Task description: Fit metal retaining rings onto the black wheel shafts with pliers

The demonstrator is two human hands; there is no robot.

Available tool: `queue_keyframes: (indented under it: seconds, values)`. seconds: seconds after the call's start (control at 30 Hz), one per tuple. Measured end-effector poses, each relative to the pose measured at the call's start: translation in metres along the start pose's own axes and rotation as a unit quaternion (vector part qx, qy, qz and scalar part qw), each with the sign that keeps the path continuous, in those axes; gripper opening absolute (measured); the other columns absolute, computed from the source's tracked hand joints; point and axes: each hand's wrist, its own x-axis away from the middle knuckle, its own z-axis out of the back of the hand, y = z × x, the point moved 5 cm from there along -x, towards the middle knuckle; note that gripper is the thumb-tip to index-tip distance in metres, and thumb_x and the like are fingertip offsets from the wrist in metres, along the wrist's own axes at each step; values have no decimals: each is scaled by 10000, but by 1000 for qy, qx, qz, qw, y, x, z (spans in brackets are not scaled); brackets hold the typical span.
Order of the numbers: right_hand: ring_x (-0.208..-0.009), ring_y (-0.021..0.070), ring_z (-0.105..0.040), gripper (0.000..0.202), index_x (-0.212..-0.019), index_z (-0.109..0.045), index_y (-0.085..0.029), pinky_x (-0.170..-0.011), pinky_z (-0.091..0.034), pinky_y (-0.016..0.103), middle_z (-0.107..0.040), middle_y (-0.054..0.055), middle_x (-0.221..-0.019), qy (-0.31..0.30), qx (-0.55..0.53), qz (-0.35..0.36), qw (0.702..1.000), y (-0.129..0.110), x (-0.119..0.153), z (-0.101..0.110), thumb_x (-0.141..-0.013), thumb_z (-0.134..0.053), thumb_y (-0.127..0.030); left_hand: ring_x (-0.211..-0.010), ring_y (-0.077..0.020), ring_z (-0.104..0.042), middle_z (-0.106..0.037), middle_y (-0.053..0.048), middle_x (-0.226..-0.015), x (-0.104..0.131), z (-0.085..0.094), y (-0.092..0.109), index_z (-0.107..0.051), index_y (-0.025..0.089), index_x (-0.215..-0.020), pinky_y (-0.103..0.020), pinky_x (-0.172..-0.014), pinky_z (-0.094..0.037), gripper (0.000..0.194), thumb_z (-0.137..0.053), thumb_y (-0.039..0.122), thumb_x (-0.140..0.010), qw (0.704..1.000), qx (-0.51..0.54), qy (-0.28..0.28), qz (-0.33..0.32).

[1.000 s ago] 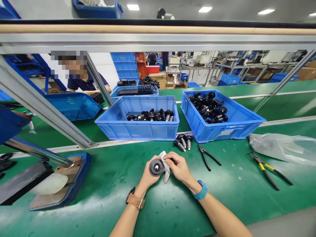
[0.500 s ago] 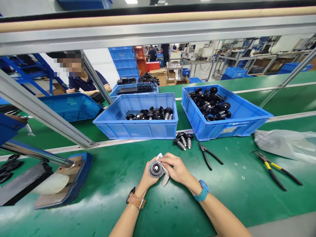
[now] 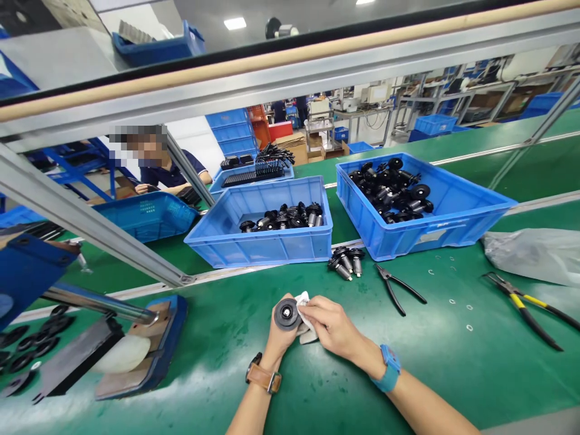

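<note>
My left hand [image 3: 281, 338] is closed around a round black disc-shaped part [image 3: 281, 320] with a pale centre, its face turned up toward me. At the disc's right edge, my right hand [image 3: 333, 323] pinches a white cloth [image 3: 308, 332] and presses it against the rim. Whatever body lies under the disc is hidden by my fingers. Just beyond my hands, several black and grey motor-like parts [image 3: 347, 264] lie in a small cluster. To their right rests a pair of black-handled pliers [image 3: 397, 287].
Two blue bins [image 3: 263, 246] [image 3: 421, 238] of similar parts stand behind. Yellow-and-black pliers [image 3: 528, 308], small rings [image 3: 469, 328] and a plastic bag [image 3: 534, 254] lie on the right. A press-like fixture [image 3: 167, 344] stands left, below a metal frame post [image 3: 113, 226]. A person [image 3: 167, 169] sits across.
The camera view has tilted and turned slightly left. My left hand keeps hold of the disc part, while my right hand and the cloth have shifted a little along its rim.
</note>
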Motion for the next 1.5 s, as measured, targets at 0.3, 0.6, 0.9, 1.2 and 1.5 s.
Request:
queue_keyframes:
  seconds: [0.3,0.6,0.9,1.2,1.5]
  values:
    - [-921,184,-623,358,-1243,-664,-222,-801,-530,322,-683,93,-1037,-28,3,20,999,8,-6,10,-987,-440,-114,-920,-309,-699,-738,-120,-1005,23,1,-47,-653,168,-1025,-438,-872,-549,513,-793,339,-562,996,-64,55,11]
    - [-894,183,-595,405,-1251,-651,-220,-763,-514,306,-675,82,-1010,-41,11,38,998,-3,-1,-1,-953,-436,-50,-544,-96,-421,-460,66,-605,-2,14,5,-465,204,-677,-207,-521,-368,267,-725,266,-684,998,-41,23,-28]
    - [-1048,238,-634,323,-1158,-683,-200,-889,-545,411,-679,111,-1117,90,157,-107,978,38,1,34,-976,-421,-149,-611,-131,-499,-542,33,-651,2,23,6,-515,201,-709,-235,-608,-422,190,-700,241,-720,994,-85,43,-43]
    - [-989,266,-637,351,-1053,-705,-169,-907,-487,407,-720,123,-1037,212,331,-235,889,48,13,108,-997,-424,-371,-647,-133,-530,-557,37,-695,5,16,17,-522,200,-772,-233,-648,-442,156,-677,206,-750,992,-104,54,-49]
    - [-1026,331,-585,481,-1099,-666,-108,-930,-452,489,-674,204,-1048,308,451,-328,771,51,114,179,-955,-417,-493,-954,-284,-711,-756,-120,-1023,5,-10,1,-659,155,-1065,-378,-820,-557,333,-576,404,-860,989,-140,9,43]
